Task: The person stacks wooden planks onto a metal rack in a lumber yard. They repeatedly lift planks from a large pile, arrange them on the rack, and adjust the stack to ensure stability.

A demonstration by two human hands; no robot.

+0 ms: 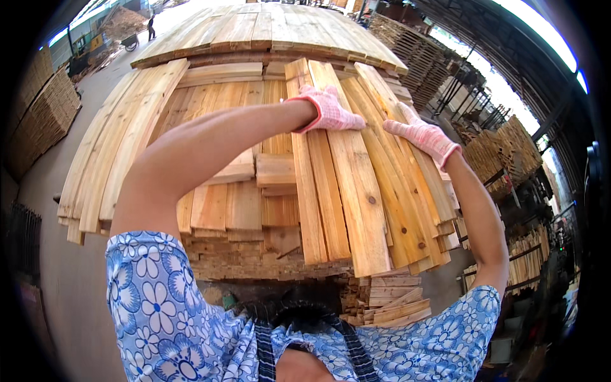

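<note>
Step in hand, as judged: shifting loose planks (356, 184) on top of the lumber stack (210, 159), centre to 3 o'clock. Left hand (328, 109) lies fingers-flat, closed on nothing, on a plank's top face; right hand (423, 135) rests likewise at 2 o'clock, fingers extended, plank beneath the fingertips. Next move probably calls for curling fingers over a board edge to gain purchase.

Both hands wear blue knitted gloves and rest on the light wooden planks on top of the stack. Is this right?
Not quite. The head view shows pink gloves, not blue. Otherwise correct: the left hand and right hand both rest on the light wooden planks on top of the stack.
</note>
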